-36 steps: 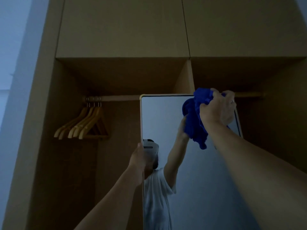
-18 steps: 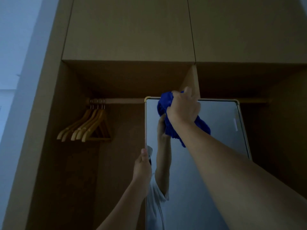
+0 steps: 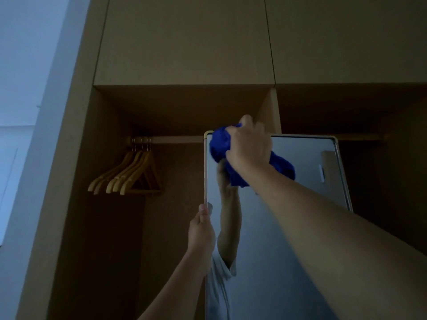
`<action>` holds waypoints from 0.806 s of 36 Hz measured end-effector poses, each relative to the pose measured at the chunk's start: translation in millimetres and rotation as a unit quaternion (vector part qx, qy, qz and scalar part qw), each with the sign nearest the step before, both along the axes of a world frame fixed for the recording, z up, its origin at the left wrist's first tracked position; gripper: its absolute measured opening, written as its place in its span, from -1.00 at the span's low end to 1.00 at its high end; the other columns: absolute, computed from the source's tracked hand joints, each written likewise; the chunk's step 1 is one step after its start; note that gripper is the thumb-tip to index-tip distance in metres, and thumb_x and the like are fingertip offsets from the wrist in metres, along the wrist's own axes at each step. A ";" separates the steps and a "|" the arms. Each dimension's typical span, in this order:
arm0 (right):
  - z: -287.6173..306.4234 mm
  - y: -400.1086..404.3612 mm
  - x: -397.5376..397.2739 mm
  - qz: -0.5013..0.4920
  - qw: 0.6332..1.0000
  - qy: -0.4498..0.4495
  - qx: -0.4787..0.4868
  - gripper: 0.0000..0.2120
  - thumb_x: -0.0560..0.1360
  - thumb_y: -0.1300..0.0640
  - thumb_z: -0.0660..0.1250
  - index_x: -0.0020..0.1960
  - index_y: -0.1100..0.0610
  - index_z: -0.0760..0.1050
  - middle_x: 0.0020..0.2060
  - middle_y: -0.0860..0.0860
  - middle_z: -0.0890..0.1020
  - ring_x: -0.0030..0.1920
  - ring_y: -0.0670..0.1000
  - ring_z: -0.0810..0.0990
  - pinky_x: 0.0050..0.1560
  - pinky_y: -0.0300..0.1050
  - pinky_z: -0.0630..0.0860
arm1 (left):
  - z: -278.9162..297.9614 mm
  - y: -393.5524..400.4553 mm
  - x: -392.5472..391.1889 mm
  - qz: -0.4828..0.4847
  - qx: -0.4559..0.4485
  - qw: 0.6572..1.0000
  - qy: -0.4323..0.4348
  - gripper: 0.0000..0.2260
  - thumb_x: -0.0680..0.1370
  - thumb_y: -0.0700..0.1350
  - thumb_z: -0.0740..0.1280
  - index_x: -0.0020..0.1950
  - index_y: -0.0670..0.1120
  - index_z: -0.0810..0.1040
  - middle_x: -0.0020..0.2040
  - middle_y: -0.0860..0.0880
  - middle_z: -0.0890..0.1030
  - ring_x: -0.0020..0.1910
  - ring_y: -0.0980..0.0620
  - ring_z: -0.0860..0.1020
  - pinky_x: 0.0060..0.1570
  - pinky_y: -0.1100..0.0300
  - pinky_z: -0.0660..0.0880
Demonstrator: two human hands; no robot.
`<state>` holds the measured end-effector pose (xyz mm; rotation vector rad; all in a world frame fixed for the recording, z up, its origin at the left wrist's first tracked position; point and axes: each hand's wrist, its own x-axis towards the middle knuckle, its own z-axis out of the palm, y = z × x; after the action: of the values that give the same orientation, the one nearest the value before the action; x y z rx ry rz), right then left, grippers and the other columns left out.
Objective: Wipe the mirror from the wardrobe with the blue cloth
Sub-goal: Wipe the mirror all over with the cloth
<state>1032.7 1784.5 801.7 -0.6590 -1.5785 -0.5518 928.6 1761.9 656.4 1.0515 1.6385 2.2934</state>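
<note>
Up at the mirror's (image 3: 300, 204) eleven o'clock corner, the right hand (image 3: 248, 146) clenches a bunched blue cloth (image 3: 220, 146) and presses it against the glass, with folds of the fabric spilling out at four o'clock below the wrist. That mirror is a tall, rounded-cornered panel with a thin pale metal frame, standing upright in the open wardrobe (image 3: 184, 42) and filling the scene from centre toward five o'clock. At roughly seven o'clock of the cloth, the left hand (image 3: 201, 229) grasps the mirror's left edge, thumb lying along the front of the frame and the other fingers hidden behind it. Reflected in the glass are a raised arm and a pale short sleeve of the person. Toward nine o'clock of the mirror's top corner, a cluster of wooden hangers (image 3: 128, 174) hangs from the clothes rail (image 3: 171, 139), which runs horizontally behind the mirror's top edge. Closed cabinet doors span the twelve o'clock area, and a pale wall (image 3: 25, 112) sits at nine o'clock.
</note>
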 end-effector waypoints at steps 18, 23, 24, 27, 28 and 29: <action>-16.5 8.8 -10.9 -0.024 0.997 -0.001 0.069 -0.71 0.47 0.09 0.37 0.18 0.00 0.48 0.14 0.05 0.41 0.07 0.12 0.39 0.04 -0.01 0.34 | -1.6 9.9 -6.7 0.049 0.026 0.998 0.022 -0.44 0.60 0.20 0.00 0.28 -0.24 0.45 0.05 -0.34 0.57 -0.12 -0.24 0.59 -0.26 0.03 0.48; -3.9 36.6 17.8 -0.027 0.999 0.034 0.013 -0.69 0.45 0.09 0.38 0.18 -0.02 0.48 0.14 0.03 0.40 0.07 0.09 0.39 -0.01 -0.06 0.27 | -2.9 14.7 -16.4 0.053 0.022 0.998 0.025 -0.41 0.60 0.21 0.00 0.20 -0.29 0.47 -0.45 -0.15 0.51 -0.46 -0.10 0.45 -0.41 0.05 0.36; -2.2 43.5 24.0 -0.035 0.998 0.045 0.002 -0.71 0.46 0.08 0.38 0.17 -0.01 0.48 0.13 0.03 0.40 0.06 0.09 0.39 -0.04 -0.07 0.24 | -2.8 15.7 -17.4 0.054 0.021 0.998 0.029 -0.38 0.59 0.21 0.00 0.22 -0.34 0.43 -0.36 -0.25 0.53 -0.44 -0.15 0.46 -0.41 0.02 0.37; 0.4 64.0 39.7 -0.061 0.996 0.060 -0.027 -0.74 0.48 0.05 0.36 0.16 -0.01 0.48 0.14 0.05 0.42 0.05 0.10 0.39 -0.06 -0.07 0.22 | -3.3 18.9 -19.9 0.051 0.025 0.998 0.034 -0.36 0.60 0.21 0.00 0.24 -0.37 0.39 -0.33 -0.33 0.48 -0.47 -0.12 0.41 -0.46 0.08 0.35; -0.1 70.5 43.9 -0.070 0.995 0.065 -0.033 -0.74 0.48 0.04 0.36 0.16 0.00 0.48 0.13 0.05 0.41 0.04 0.10 0.40 -0.07 -0.07 0.21 | -3.1 19.9 -18.5 0.046 0.034 0.998 0.034 -0.37 0.60 0.21 0.00 0.24 -0.38 0.38 -0.27 -0.39 0.50 -0.38 -0.29 0.48 -0.39 -0.08 0.44; -0.8 76.6 47.9 -0.078 0.994 0.072 -0.041 -0.73 0.48 0.02 0.37 0.16 0.01 0.48 0.12 0.05 0.41 0.03 0.10 0.40 -0.08 -0.07 0.21 | -3.1 21.0 -17.8 0.041 0.040 0.998 0.028 -0.37 0.61 0.20 0.00 0.22 -0.38 0.38 -0.13 -0.48 0.49 -0.19 -0.44 0.52 -0.22 -0.25 0.48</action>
<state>1080.6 1861.0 800.9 -0.8698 -1.4282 -0.5444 910.8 1782.9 653.3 1.0953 1.6525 2.4227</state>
